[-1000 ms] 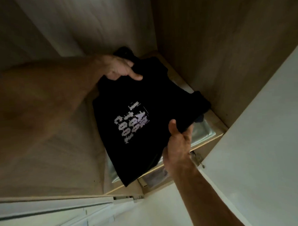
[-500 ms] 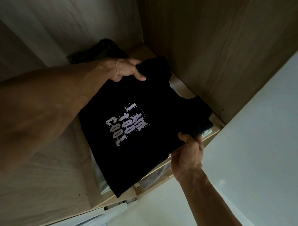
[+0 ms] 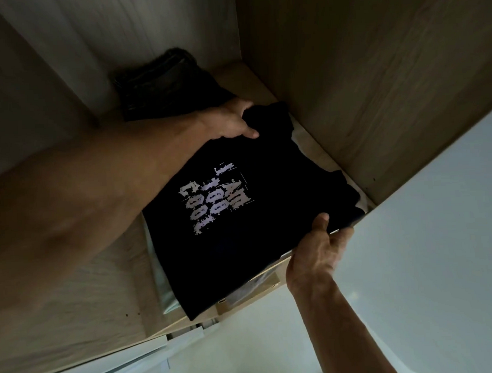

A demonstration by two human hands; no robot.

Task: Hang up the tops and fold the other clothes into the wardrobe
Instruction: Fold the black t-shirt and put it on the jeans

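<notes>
While both hands hold it, a folded black T-shirt settles onto the wardrobe shelf.
Head view: the left hand grips the shirt's far edge, thumb on top, and the right hand pinches its near edge. The shirt lies over a pale folded item, in front of a dark folded garment. One piece looks stowed and this one nearly so; no hung tops show. Since half a second ago the shirt sits flatter, and the right thumb has come on top.
</notes>
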